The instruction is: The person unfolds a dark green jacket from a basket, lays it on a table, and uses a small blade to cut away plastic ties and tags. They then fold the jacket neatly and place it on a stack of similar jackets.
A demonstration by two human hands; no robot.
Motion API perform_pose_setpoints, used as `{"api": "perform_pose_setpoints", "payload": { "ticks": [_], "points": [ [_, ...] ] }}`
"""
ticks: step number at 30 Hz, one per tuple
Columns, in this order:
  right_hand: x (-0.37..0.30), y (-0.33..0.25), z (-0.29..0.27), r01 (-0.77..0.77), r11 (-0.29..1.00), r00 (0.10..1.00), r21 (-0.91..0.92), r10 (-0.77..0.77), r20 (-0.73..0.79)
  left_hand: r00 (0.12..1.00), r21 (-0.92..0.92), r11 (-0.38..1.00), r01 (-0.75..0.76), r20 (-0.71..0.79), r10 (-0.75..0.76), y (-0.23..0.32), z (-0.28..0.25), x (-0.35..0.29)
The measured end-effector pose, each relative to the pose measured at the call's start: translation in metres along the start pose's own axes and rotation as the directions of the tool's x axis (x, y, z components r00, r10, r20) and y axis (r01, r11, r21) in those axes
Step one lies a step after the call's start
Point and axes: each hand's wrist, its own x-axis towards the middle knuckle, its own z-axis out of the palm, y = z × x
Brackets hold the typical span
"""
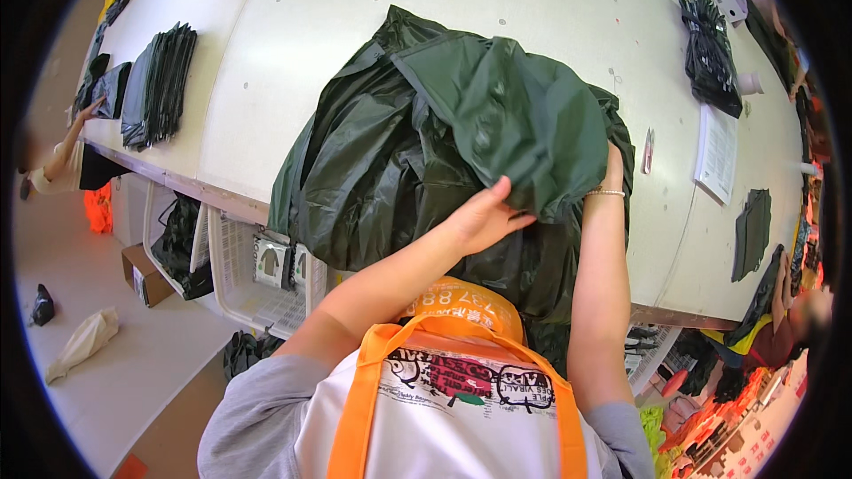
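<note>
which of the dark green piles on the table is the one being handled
The big rumpled dark green garment at the table's near edge: both the left hand and right hand grip it. The folded stack far left lies untouched.

Bright, even light overhead; soft sheen on the crumpled dark green plastic garment [461,142] above the left hand [484,217]. Fisheye bends edges; black, blurred rim.
</note>
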Motion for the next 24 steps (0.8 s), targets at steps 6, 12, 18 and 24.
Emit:
{"api": "perform_pose_setpoints", "payload": {
  "ticks": [6, 12, 18, 24],
  "points": [
    [0.009, -0.038, -0.056, 0.141, 0.699, 0.923, -0.701, -0.350, -0.163, 0.975, -0.099, 0.971, -0.217, -0.075, 0.210, 0.040, 0.031, -0.033],
    [-0.047, 0.001, 0.019, 0.297, -0.690, 0.414, -0.660, -0.530, 0.740, 0.792, 0.410, 0.912, 0.013, -0.561, 0.241, 0.022, 0.010, -0.050],
    [-0.035, 0.083, 0.083, 0.612, -0.494, 0.789, -0.617, 0.427, 0.441, 0.848, 0.537, 0.842, -0.048, -0.424, 0.319, 0.032, 0.028, -0.055],
    [0.066, 0.132, -0.033, 0.361, -0.297, 0.528, -0.884, 0.846, -0.069, 0.907, 0.669, 0.736, -0.110, -0.235, 0.349, 0.065, 0.091, -0.051]
  ]
}}
